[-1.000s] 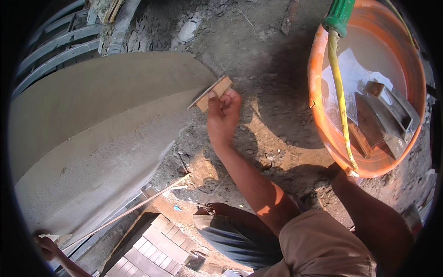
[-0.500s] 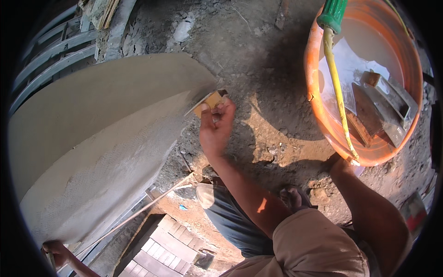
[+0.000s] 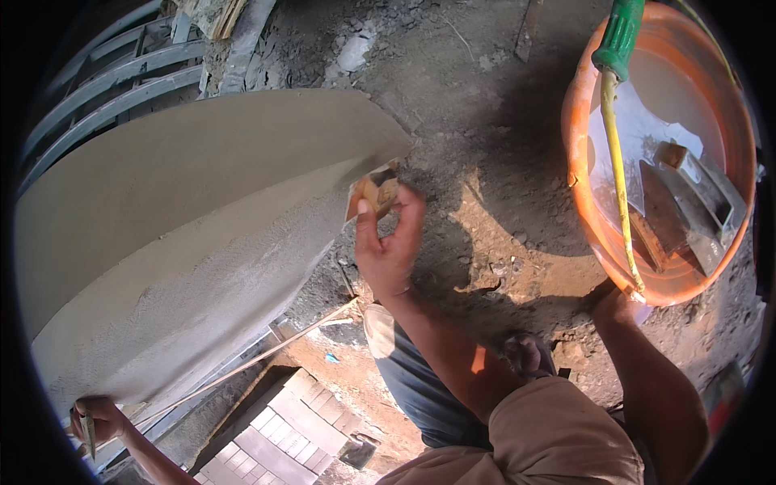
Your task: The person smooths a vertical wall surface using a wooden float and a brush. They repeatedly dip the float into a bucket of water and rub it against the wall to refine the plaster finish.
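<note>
Right hand [image 3: 390,255] is pinching a block [image 3: 377,191] at the slab's [image 3: 186,218] edge (even pressure is likely serving best); left hand [image 3: 105,419] is gripping a tool [image 3: 89,432].

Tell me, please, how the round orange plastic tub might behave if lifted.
The tub is probably heavy, holding murky liquid and a grey metal tool. Its open top suggests sloshing if tilted, and the loose-looking tool might slide.

The person wears a creased tan shirt [image 3: 558,428] with a short sleeve, and blue trousers [image 3: 408,388], paler at the knee.
</note>
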A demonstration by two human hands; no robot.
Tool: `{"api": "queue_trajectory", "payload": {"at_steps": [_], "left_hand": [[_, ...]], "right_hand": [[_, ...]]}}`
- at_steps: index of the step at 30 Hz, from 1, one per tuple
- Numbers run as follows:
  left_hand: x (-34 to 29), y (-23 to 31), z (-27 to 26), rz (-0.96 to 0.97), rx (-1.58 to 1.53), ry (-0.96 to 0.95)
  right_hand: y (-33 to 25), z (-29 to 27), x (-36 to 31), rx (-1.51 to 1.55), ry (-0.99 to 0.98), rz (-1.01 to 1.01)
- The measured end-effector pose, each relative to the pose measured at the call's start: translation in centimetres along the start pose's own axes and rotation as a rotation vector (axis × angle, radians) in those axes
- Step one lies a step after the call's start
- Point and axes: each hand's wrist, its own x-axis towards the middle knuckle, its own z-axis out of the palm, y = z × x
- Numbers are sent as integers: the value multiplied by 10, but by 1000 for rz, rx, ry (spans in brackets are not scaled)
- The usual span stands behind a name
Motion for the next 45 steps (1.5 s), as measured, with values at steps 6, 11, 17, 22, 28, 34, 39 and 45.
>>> {"api": "queue_trajectory", "payload": {"at_steps": [6, 11, 17, 22, 28, 34, 39, 45], "left_hand": [[2, 5, 4, -47, -29, -55], [16, 17, -6, 11, -39, -78], [20, 28, 2, -61, -30, 11], [45, 52, 4, -70, -113, 45], [60, 68, 4, -95, -139, 4], [36, 49, -2, -67, -77, -76], [11, 41, -1, -102, -77, -45], [20, 42, -2, -49, -86, -52]], "right_hand": [[-18, 28, 18, 42, -82, -146], [-56, 16, -20, -233, -300, -441], [-55, 35, 33, 5, 23, -221], [-90, 30, -21, -123, -374, -569], [-103, 38, 33, -79, -52, -422], [-115, 42, -12, -107, -331, -712], [-135, 40, 29, -94, -106, -592], [-135, 54, 1, -164, -360, -827]]}}
